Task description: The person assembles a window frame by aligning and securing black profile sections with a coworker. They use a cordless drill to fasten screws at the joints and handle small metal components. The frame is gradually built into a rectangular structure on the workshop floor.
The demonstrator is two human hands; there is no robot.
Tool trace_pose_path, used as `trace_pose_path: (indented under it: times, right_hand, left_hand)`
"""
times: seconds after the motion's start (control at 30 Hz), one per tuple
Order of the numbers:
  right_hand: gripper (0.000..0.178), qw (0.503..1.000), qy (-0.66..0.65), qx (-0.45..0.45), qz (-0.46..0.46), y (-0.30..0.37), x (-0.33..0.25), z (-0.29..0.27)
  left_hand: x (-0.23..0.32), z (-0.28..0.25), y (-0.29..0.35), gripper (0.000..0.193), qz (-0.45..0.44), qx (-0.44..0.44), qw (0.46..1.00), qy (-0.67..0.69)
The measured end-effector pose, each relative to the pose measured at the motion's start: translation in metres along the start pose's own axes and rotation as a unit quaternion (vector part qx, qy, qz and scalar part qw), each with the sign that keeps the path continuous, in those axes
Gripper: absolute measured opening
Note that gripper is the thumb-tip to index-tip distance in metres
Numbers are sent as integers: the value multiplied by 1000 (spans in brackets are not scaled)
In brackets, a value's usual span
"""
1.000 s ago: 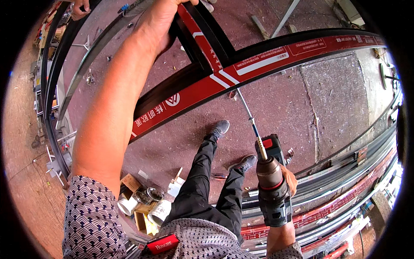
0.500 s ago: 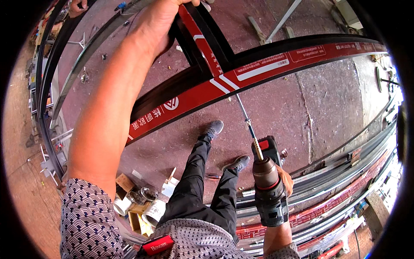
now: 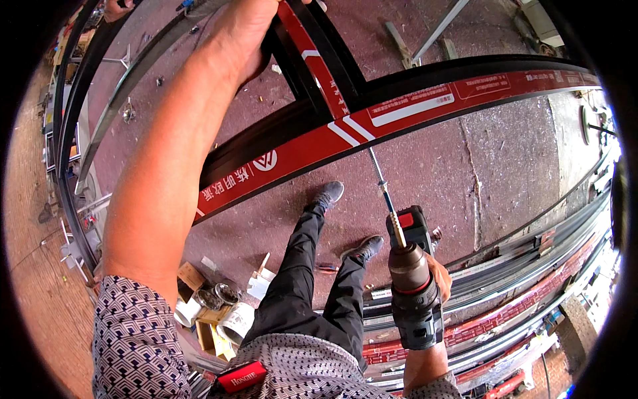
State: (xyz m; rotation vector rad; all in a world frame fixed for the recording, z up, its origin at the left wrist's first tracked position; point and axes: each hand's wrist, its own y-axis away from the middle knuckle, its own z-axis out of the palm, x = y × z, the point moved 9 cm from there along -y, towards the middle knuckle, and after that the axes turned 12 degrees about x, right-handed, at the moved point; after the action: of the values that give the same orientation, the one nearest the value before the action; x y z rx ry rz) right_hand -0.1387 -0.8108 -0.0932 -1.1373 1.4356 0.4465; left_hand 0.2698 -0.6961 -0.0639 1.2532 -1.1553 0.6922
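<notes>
A red-and-black frame bar (image 3: 292, 158) runs across the view, with a matching crossbar (image 3: 316, 66) joining it from the far side. My left hand (image 3: 251, 30) is closed around the crossbar near the top edge; some of its fingers are hidden. My right hand (image 3: 438, 282) grips a cordless drill (image 3: 411, 282) pointing away from me. From its chuck runs a long, thin bit (image 3: 387, 199), whose tip meets the near edge of the frame bar, just below the joint. Whether it has entered the bar cannot be seen.
Another person's hand (image 3: 117, 9) is at the far left, by dark curved-looking frame bars (image 3: 70, 113). Long profiles (image 3: 492, 319) lie stacked at the lower right. Boxes and a white bucket (image 3: 237, 324) stand left of my legs. A grey metal bar (image 3: 438, 30) lies beyond the frame.
The frame bar and its joint have shifted slightly right and down in view. The drill stays nearly in place, its bit still at the bar's edge. Both hands keep their holds.
</notes>
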Motion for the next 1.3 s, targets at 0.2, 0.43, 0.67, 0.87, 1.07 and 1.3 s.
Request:
trace_pose_path:
  times: [0.2,0.43,0.67,0.87,1.07,1.3]
  right_hand:
    - [29,1000,23,-12,15,-4,-3,4]
    - [30,999,-22,-28,14,-3,6,7]
    - [32,1000,-3,-23,16,-8,1,8]
    - [34,996,35,-49,65,-6,6,6]
    - [42,979,84,-62,174,7,23,1]
    - [33,996,76,-40,17,-29,-6,17]
  left_hand:
    - [0,-2,0,17,-3,9,1000,-8]
    - [-3,-11,4,18,-8,19,1000,-14]
    - [-2,-7,-1,21,9,-9,1000,-4]
    - [-1,-6,3,21,12,-4,1000,-4]
    - [0,-7,8,21,-5,11,1000,-3]
    - [2,-13,5,22,19,9,1000,-13]
